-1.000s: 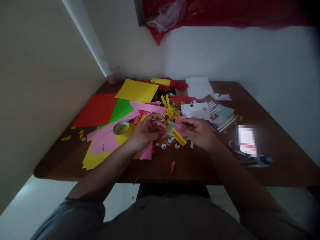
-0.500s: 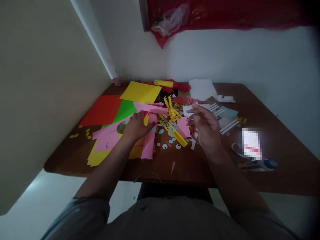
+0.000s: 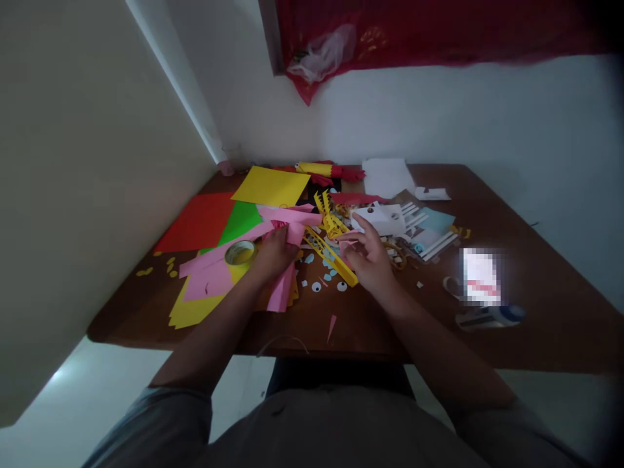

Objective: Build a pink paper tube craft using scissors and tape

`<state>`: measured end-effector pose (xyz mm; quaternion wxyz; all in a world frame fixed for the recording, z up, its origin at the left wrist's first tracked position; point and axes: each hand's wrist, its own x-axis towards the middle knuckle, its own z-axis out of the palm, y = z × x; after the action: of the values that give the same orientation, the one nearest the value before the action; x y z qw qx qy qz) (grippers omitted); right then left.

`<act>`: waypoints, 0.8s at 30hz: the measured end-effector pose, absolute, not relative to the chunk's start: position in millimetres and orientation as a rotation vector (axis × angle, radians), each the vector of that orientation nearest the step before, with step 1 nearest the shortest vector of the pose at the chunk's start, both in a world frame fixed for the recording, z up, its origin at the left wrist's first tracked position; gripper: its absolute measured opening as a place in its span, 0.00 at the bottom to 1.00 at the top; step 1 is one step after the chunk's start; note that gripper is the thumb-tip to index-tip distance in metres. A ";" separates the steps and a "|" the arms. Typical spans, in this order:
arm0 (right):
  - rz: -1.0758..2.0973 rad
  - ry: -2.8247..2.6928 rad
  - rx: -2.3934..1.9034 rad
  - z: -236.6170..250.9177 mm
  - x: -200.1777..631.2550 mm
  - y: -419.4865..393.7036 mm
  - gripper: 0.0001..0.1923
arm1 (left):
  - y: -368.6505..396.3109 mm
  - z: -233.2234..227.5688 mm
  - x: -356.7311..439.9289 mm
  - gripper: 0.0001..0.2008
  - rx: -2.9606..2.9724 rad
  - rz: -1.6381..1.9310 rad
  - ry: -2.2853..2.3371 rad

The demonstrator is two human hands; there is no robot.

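From afar, I rested my left hand [image 3: 276, 255] on the pink paper [image 3: 295, 233] beside the tape [image 3: 234, 265], apparently steadying it, grip unclear, my right hand [image 3: 368, 255] spread loosely by a scrap [image 3: 344, 246].

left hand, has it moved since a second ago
Yes. Against the left googly eye on the table, the left hand has moved to the left.

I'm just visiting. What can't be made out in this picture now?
All in the head view:
- Left hand: its fingertips are hidden by the hand itself, so its grip on the pink paper is unclear.
- Bright item: its details are lost to pixelation.
- Red cloth: its upper part is cut off by the top edge.
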<state>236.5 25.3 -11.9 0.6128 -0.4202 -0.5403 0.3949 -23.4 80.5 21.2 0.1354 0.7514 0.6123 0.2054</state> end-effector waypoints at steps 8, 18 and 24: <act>1.037 -1.158 -0.875 -5.8 225.7 20.9 0.52 | 65.0 41.9 -11.5 0.34 2.209 1.099 1.128; 0.985 -1.096 -0.673 31.1 236.0 7.6 0.60 | 32.6 41.4 46.5 0.40 2.281 1.433 0.907; 0.920 -1.133 -0.700 26.3 241.2 11.6 0.52 | 35.2 23.3 50.7 0.44 2.059 1.349 0.899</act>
<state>241.2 11.6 26.3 0.6900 -0.3131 -0.5067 0.4113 50.7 35.2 23.3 0.2578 0.7592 0.3314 0.4973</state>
